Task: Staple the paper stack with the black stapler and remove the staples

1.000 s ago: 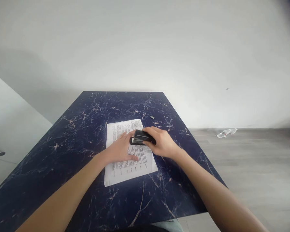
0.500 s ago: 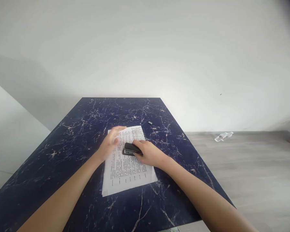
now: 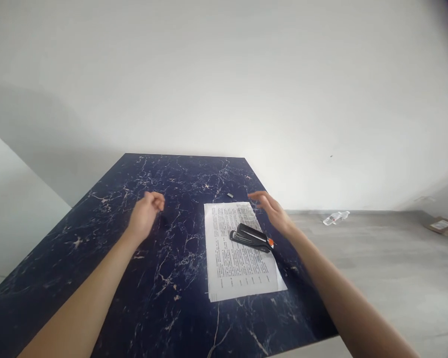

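Note:
Printed sheets of paper (image 3: pixel 235 263) lie stacked on the dark blue marbled table (image 3: pixel 179 174), right of its middle. On top of them, toward their right edge, rests a black stapler (image 3: pixel 251 237) with an orange spot at its right end; no hand touches it. My left hand (image 3: pixel 147 214) is over the table to the left of the paper, its fingers curled in and nothing seen in them. Beyond the upper right corner of the paper is my right hand (image 3: pixel 271 209), empty, with its fingers stretched out and apart.
A small grey piece (image 3: pixel 230 195) lies on the table just beyond the paper. Clear plastic packaging (image 3: pixel 336 218) and a brown box (image 3: pixel 441 225) are on the floor at the right. A white wall stands behind the table's far edge.
The paper and stapler have moved to the right. My right hand has let go of the stapler and moved right and away. My left hand has left the paper, moved left, and curled its fingers.

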{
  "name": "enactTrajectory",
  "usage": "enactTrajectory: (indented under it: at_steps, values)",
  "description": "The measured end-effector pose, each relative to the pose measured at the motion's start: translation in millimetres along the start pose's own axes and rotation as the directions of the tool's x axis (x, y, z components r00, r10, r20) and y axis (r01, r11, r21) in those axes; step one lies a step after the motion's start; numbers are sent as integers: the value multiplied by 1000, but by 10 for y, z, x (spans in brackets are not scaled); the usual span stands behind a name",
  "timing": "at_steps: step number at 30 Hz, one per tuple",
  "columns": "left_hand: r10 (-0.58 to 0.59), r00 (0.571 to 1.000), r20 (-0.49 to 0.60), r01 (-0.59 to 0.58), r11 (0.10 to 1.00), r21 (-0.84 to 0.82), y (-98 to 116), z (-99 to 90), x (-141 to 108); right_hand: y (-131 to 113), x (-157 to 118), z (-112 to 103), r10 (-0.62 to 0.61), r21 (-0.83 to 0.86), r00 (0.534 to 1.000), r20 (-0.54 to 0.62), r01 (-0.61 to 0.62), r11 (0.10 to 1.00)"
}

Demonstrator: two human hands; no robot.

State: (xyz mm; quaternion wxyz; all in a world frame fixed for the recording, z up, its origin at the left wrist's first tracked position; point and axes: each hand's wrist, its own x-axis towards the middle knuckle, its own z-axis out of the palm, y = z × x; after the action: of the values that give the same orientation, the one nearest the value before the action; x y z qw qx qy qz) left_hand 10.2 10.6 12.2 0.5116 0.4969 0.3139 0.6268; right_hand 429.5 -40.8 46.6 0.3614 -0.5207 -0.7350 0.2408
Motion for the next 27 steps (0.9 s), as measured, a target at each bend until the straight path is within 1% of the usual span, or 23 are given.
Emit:
enactTrajectory:
  at_steps: [1,2,3,4,5,6,7,9,10,12,14,17,19,21,22,24,27]
  values:
    - [-23,1000,-4,22,995,-102,88,-137,40,45,173,54,7,-69,1000,10,-6,998]
    - [-61,998,4,60,977,-203,188,-294,65,84,333,135,-10,-136,999,45,16,991]
    - [-74,997,-21,65,958,-278,294,-463,74,117,469,237,-23,-204,992,122,48,978]
    - [-59,996,-67,34,947,-319,401,-634,62,146,574,353,-14,-267,977,213,72,961]
    - [-3,990,-143,-47,939,-340,506,-798,31,173,647,474,0,-325,953,302,103,940]
    - [76,972,-224,-153,923,-352,603,-947,-15,198,690,591,21,-381,927,373,133,915]
    - [164,938,-305,-273,893,-359,689,-1075,-72,222,709,698,42,-431,908,417,157,889]
    - [286,870,-401,-434,830,-351,821,-1267,-193,251,712,870,64,-510,897,438,189,839]
    - [329,843,-426,-487,803,-345,865,-1334,-245,247,715,943,68,-536,901,429,193,822]
    - [389,805,-449,-553,765,-329,914,-1433,-316,183,753,1099,67,-555,906,417,196,808]
    - [434,775,-459,-598,739,-311,931,-1515,-346,30,849,1321,53,-546,904,425,209,812]
    - [468,733,-493,-644,711,-283,943,-1633,-359,-330,1072,1810,25,-503,894,448,229,833]
    - [498,684,-533,-691,677,-253,956,-1705,-370,-606,1235,2185,7,-469,887,462,238,850]
    - [527,636,-564,-735,637,-234,972,-1764,-387,-872,1381,2539,-45,-425,865,500,290,858]
    - [538,621,-570,-750,618,-235,979,-1787,-396,-994,1444,2698,-80,-400,853,516,323,858]
    - [550,613,-567,-767,587,-260,990,-1819,-411,-1205,1550,2964,-145,-345,819,554,385,856]
    - [543,640,-543,-755,575,-315,1003,-1831,-418,-1427,1664,3223,-216,-273,755,619,465,842]
